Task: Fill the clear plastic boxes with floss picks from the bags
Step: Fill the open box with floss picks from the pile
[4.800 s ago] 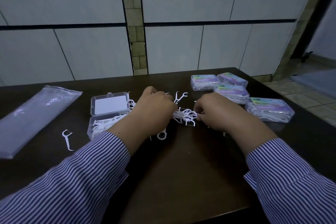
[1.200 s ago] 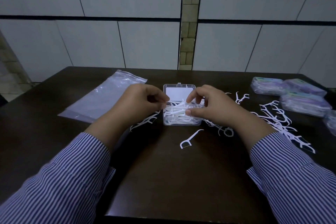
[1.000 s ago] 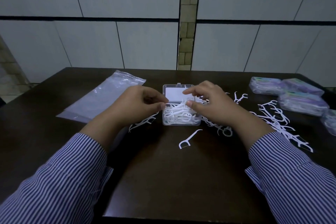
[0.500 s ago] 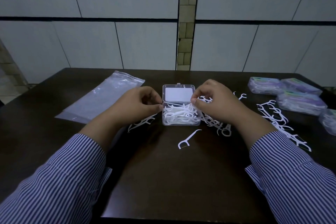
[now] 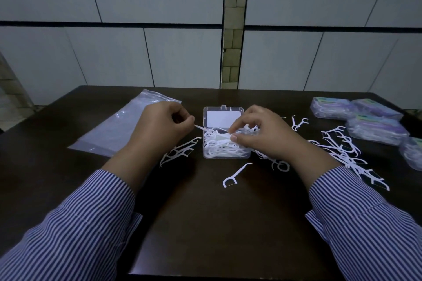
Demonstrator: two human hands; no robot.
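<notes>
A clear plastic box [image 5: 225,155] lies open on the dark table [image 5: 205,223], its lid [image 5: 223,118] flat behind it and its base heaped with white floss picks. My left hand [image 5: 161,126] pinches the thin end of one pick [image 5: 201,127] at the box's left rim. My right hand [image 5: 260,134] pinches picks over the right side of the box. Loose picks lie left of the box [image 5: 179,151], in front of it [image 5: 236,175] and in a scattered pile at the right [image 5: 347,153].
A flat clear plastic bag [image 5: 127,128] lies at the left. Several filled, labelled boxes [image 5: 374,129] are stacked at the far right edge. A tiled wall stands behind the table.
Earlier I gathered picks beside the box; since then both hands came to the box. In the last half second my left hand drew back left, pinching one pick's tip.
</notes>
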